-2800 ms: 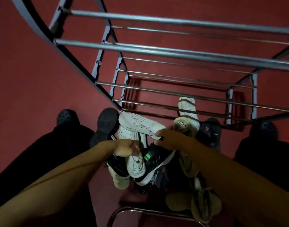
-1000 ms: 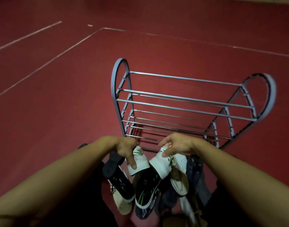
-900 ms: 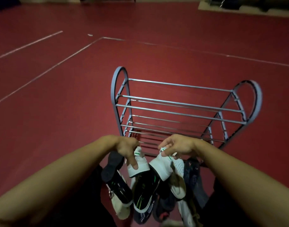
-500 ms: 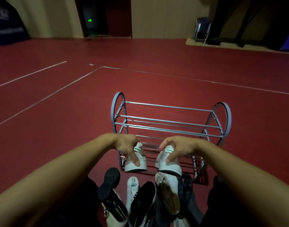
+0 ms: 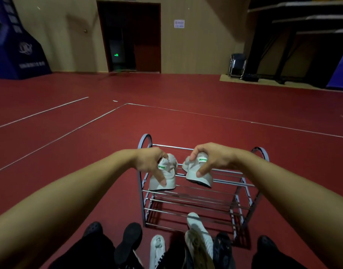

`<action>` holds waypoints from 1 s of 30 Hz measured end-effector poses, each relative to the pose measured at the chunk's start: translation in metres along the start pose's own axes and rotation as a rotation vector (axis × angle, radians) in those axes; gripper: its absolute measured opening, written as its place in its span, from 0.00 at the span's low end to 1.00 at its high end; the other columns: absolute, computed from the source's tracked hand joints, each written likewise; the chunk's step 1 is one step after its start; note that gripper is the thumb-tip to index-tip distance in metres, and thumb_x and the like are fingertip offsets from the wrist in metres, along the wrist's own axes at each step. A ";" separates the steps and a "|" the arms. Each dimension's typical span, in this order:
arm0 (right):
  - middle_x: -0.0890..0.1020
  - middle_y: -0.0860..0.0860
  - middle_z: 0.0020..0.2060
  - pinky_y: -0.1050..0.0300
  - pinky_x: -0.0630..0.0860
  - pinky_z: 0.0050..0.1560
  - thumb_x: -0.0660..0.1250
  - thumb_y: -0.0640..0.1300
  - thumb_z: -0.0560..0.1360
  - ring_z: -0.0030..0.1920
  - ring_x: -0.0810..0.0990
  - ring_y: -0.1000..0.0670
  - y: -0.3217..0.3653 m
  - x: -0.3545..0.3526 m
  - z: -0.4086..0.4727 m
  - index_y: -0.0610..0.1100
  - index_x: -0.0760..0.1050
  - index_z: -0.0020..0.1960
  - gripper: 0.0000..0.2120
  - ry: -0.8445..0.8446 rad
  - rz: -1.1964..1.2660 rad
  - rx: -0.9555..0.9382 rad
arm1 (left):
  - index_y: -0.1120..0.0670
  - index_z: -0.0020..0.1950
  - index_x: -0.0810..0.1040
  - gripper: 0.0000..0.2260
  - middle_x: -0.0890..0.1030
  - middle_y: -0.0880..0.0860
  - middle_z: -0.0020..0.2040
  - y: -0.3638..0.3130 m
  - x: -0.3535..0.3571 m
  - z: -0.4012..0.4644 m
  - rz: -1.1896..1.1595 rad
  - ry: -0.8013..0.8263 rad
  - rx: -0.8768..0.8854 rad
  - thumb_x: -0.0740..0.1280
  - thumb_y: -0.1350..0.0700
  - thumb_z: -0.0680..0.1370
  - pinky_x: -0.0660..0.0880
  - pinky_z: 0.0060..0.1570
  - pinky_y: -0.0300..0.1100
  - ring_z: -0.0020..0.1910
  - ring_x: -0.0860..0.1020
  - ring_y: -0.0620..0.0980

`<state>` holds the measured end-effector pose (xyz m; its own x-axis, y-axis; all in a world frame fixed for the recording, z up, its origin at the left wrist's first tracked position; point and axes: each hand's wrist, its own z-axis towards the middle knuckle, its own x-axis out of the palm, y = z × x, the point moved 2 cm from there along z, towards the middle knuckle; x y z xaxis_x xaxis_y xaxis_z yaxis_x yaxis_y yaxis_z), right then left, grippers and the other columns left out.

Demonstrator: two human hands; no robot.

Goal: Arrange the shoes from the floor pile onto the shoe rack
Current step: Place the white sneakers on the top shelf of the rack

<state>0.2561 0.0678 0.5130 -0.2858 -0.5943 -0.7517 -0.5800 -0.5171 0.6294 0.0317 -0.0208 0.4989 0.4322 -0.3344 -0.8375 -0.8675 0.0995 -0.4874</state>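
Note:
A metal shoe rack point(image 5: 225, 193) with several rod shelves stands on the red floor in front of me. My left hand point(image 5: 151, 162) grips the heel of a white sneaker with a green tab point(image 5: 163, 178), held over the left of the top shelf. My right hand point(image 5: 209, 158) grips the matching white sneaker point(image 5: 195, 174) just to its right, tilted above the top rods. Whether either shoe touches the rods I cannot tell. The pile of shoes point(image 5: 197, 243) lies on the floor at the rack's foot, between my legs.
A black shoe point(image 5: 128, 239) and a white shoe point(image 5: 157, 249) lie at the left of the pile. White lines cross the red floor. A dark doorway point(image 5: 129, 35) is in the far wall, a folding chair point(image 5: 237, 65) at the right, a blue pad point(image 5: 13, 45) at the left.
Both hands have lifted the pair of white sneakers from the pile up to the rack's top shelf. My view has risen from the floor toward the far wall.

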 end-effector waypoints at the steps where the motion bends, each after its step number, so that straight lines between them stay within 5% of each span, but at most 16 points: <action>1: 0.83 0.51 0.51 0.53 0.79 0.50 0.83 0.40 0.60 0.49 0.81 0.48 0.001 -0.002 0.005 0.52 0.78 0.49 0.23 -0.022 -0.039 0.000 | 0.57 0.44 0.78 0.21 0.75 0.47 0.34 0.003 -0.003 0.003 0.019 -0.034 -0.002 0.83 0.46 0.64 0.70 0.35 0.42 0.32 0.72 0.47; 13: 0.79 0.51 0.56 0.52 0.74 0.57 0.80 0.42 0.63 0.57 0.77 0.49 -0.052 0.026 0.098 0.56 0.73 0.51 0.23 -0.226 -0.221 -0.036 | 0.52 0.40 0.68 0.20 0.71 0.50 0.36 0.062 0.010 0.085 0.122 -0.268 -0.069 0.80 0.50 0.69 0.64 0.33 0.44 0.35 0.68 0.48; 20: 0.71 0.51 0.52 0.54 0.72 0.51 0.77 0.40 0.68 0.51 0.74 0.48 -0.096 0.046 0.158 0.57 0.70 0.54 0.23 -0.223 -0.238 0.013 | 0.52 0.43 0.69 0.18 0.73 0.53 0.45 0.105 0.024 0.141 0.165 -0.268 -0.080 0.79 0.54 0.68 0.66 0.40 0.44 0.45 0.73 0.54; 26: 0.71 0.52 0.51 0.50 0.75 0.56 0.75 0.44 0.68 0.53 0.75 0.46 -0.109 0.064 0.182 0.59 0.70 0.56 0.22 -0.197 -0.227 0.023 | 0.52 0.44 0.70 0.15 0.73 0.51 0.45 0.118 0.039 0.168 0.128 -0.249 -0.084 0.77 0.57 0.69 0.69 0.45 0.46 0.48 0.69 0.52; 30: 0.71 0.52 0.59 0.50 0.73 0.62 0.79 0.52 0.59 0.63 0.67 0.50 -0.115 0.061 0.184 0.60 0.64 0.64 0.39 -0.248 -0.158 0.046 | 0.48 0.48 0.69 0.23 0.67 0.48 0.55 0.129 0.042 0.173 0.115 -0.299 -0.087 0.81 0.47 0.66 0.69 0.58 0.44 0.56 0.63 0.48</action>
<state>0.1647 0.2041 0.3587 -0.3638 -0.3367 -0.8685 -0.6645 -0.5596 0.4953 -0.0201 0.1399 0.3582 0.3725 -0.0341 -0.9274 -0.9269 0.0358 -0.3736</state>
